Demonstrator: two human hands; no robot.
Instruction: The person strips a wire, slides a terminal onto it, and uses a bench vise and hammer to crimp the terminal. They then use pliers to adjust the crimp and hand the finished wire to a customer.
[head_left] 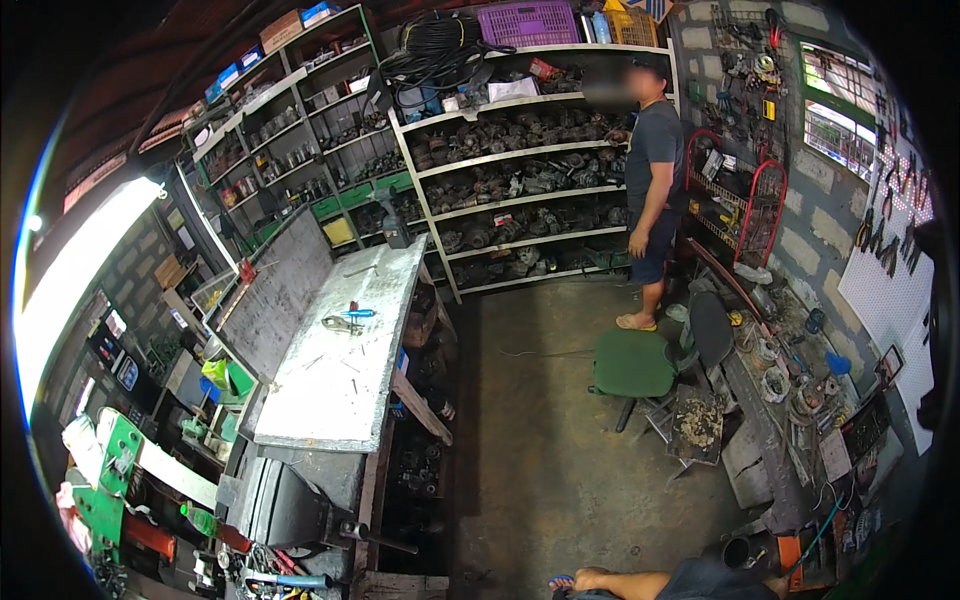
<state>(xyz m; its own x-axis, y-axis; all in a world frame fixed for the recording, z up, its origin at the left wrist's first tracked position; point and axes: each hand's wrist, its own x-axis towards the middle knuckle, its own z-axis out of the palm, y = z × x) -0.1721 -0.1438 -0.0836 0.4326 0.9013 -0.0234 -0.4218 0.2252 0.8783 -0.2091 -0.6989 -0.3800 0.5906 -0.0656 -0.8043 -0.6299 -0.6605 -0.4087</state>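
Note:
Neither of my hands can be made out. At the lower edge a bare leg [620,583] with a flip-flop [562,582] and dark shorts [715,580] come into view; whose they are I cannot tell. A small patch of skin shows beside the shorts, too cut off to name. To the left stands a workbench with a pale metal top [320,395]. On it lie a blue-handled tool [357,313] and a rounded metal part [341,324]. A bench vise [290,505] sits at the bench's near end, beside several hand tools [285,565].
Another person [655,170] stands by shelves [530,198] full of metal parts. A green chair [632,362] stands on the floor [530,440]. At right are a cluttered bench [745,400], a red wire rack [765,215] and a pegboard [885,280] with pliers.

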